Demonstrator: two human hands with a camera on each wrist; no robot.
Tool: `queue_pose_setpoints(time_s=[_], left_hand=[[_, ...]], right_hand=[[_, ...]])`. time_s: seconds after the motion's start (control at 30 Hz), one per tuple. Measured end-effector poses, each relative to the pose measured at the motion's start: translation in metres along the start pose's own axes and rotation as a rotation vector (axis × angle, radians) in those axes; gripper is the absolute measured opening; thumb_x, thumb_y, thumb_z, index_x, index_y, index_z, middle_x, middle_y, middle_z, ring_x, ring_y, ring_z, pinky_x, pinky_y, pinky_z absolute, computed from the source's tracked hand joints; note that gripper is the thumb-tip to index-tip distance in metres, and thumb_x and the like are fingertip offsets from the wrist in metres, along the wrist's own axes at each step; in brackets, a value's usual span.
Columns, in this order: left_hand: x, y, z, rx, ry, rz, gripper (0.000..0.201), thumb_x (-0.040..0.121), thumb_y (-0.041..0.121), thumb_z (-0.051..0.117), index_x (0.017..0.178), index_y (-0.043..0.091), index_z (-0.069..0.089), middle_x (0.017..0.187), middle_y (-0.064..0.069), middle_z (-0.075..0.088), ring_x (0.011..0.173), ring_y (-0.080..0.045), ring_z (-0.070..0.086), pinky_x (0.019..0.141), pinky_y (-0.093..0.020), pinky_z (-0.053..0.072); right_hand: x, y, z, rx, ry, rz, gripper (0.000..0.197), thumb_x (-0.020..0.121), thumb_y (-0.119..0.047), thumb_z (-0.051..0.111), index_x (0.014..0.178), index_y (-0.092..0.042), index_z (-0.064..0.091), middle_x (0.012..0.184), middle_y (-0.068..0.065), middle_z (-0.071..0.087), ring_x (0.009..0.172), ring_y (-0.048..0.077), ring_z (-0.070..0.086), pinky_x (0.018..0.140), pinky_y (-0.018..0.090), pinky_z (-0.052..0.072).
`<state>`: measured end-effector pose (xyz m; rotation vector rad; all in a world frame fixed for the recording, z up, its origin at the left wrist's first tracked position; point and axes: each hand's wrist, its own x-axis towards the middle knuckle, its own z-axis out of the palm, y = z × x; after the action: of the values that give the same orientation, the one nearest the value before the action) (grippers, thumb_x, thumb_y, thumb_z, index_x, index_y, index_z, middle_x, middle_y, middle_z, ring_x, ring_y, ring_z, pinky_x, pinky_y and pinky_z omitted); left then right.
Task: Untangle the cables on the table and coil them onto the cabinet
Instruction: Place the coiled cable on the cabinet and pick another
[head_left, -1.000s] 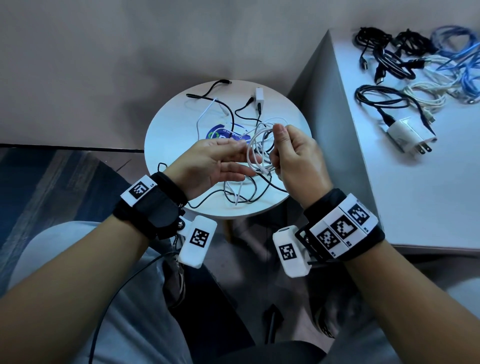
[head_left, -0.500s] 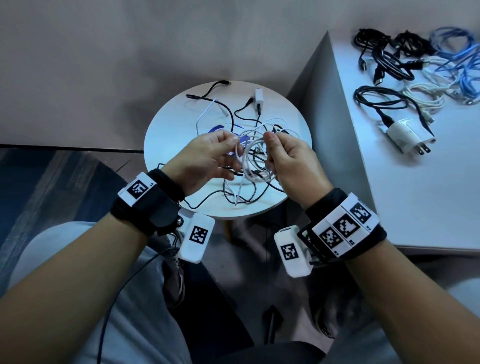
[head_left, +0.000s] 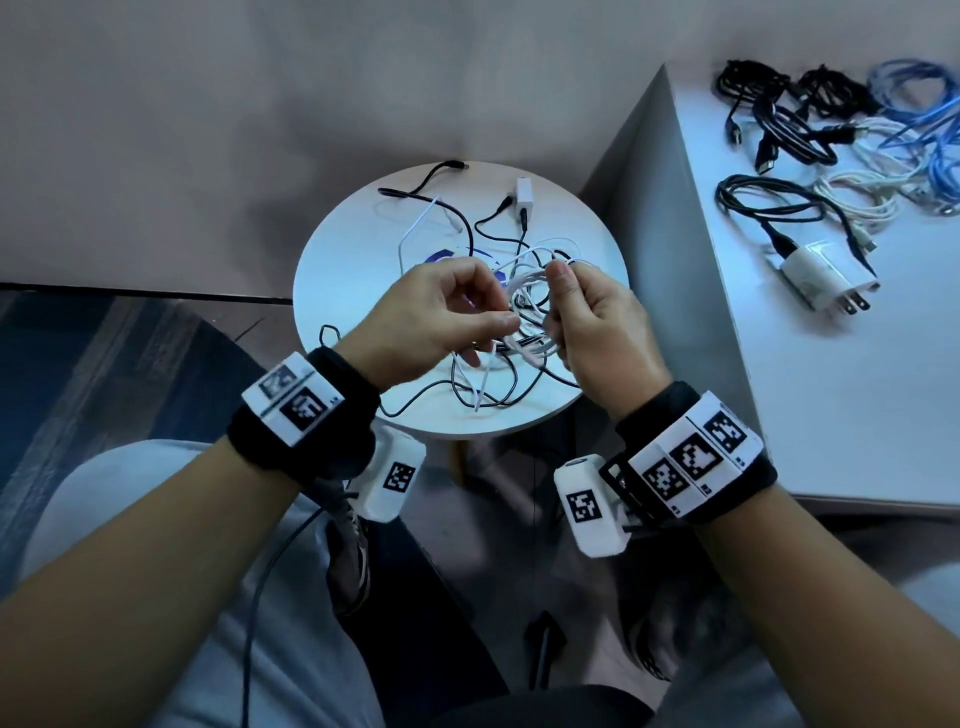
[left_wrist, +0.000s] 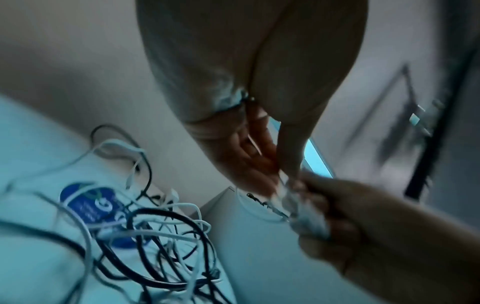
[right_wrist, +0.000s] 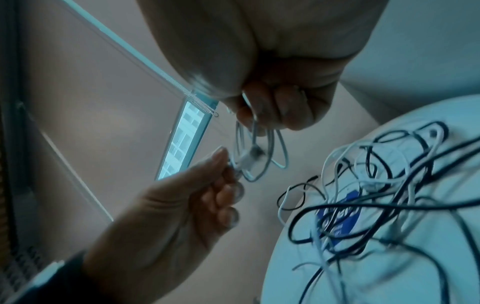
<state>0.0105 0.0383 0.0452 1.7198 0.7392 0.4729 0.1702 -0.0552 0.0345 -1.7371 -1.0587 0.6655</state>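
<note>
Right hand (head_left: 597, 322) held above the round table (head_left: 358, 291), fingers curled tight round a bundle of white cable (head_left: 530, 291) loops; loops hung below the fist in the right wrist view (right_wrist: 259, 148). Left hand (head_left: 431, 317) sat just left of that fist, thumb and fingertips (right_wrist: 221, 162) pinching the same white cable near its plug end, other fingers loosely bent. The two hands were almost touching, cable spanning the gap between them.

Under and beyond the fingers, a tangle of black cables (head_left: 467, 384) and more white ones lay loose on the table top, partly over a blue sticker (right_wrist: 340, 218); its white lettering was too blurred to read. A small white adapter (head_left: 523, 195) sat on the table's far side, past the fingertips.

To the right of the right hand, well apart, the cabinet (head_left: 779, 395) top carried coiled cables: black coils (head_left: 789, 119), blue coil (head_left: 919, 98), white coil (head_left: 862, 197), plus a white charger (head_left: 821, 280) with prongs, black lead attached. No container in view held anything. Wristbands (head_left: 691, 457) carried square black-and-white marker codes, no readable text.
</note>
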Motion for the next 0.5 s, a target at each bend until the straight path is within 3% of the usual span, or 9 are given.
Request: queue_pose_setpoints(time_s=[0.07,0.13,0.3,0.4,0.5], left_hand=[[0.001,-0.007,0.004,0.2,0.113,0.129,0.02,0.085,0.019,0.08,0.086,0.022,0.061,0.086,-0.001,0.062,0.074,-0.011,0.056,0.072,-0.028,0.052],[0.001,-0.008,0.005,0.167,0.169,0.152,0.028,0.085,0.02,0.08,0.093,0.026,0.054,0.09,0.006,0.057,0.075,-0.008,0.053,0.071,-0.024,0.048],[0.003,-0.002,-0.001,-0.019,0.109,0.098,0.033,0.083,0.032,0.078,0.102,0.024,0.052,0.085,-0.005,0.054,0.075,-0.017,0.05,0.069,-0.033,0.048],[0.004,0.002,-0.009,-0.105,0.07,0.051,0.017,0.09,0.025,0.07,0.099,0.016,0.059,0.076,0.003,0.06,0.066,-0.015,0.054,0.06,-0.028,0.049],[0.004,0.003,-0.016,-0.148,0.018,-0.033,0.005,0.095,0.007,0.066,0.099,0.01,0.065,0.073,0.001,0.065,0.056,-0.014,0.054,0.057,-0.025,0.049]], right_hand=[[-0.001,-0.003,0.003,0.18,-0.072,0.079,0.042,0.106,-0.039,0.043,0.07,-0.017,0.048,0.052,-0.006,0.047,0.042,0.009,0.036,0.047,0.025,0.031],[-0.004,-0.008,0.006,0.33,-0.154,0.134,0.042,0.107,-0.037,0.041,0.07,-0.019,0.048,0.051,-0.005,0.044,0.041,0.009,0.03,0.042,0.021,0.026],[-0.006,-0.015,0.006,0.47,-0.22,0.207,0.041,0.107,-0.037,0.039,0.072,-0.015,0.042,0.052,-0.003,0.04,0.041,0.008,0.025,0.04,0.018,0.022],[-0.001,-0.008,0.002,0.337,-0.134,0.148,0.042,0.106,-0.039,0.043,0.068,-0.02,0.044,0.051,-0.008,0.043,0.044,0.012,0.031,0.041,0.022,0.026],[0.001,-0.001,-0.006,-0.016,-0.062,-0.015,0.045,0.104,-0.043,0.046,0.066,-0.019,0.046,0.053,-0.007,0.047,0.049,0.011,0.039,0.051,0.031,0.033]])
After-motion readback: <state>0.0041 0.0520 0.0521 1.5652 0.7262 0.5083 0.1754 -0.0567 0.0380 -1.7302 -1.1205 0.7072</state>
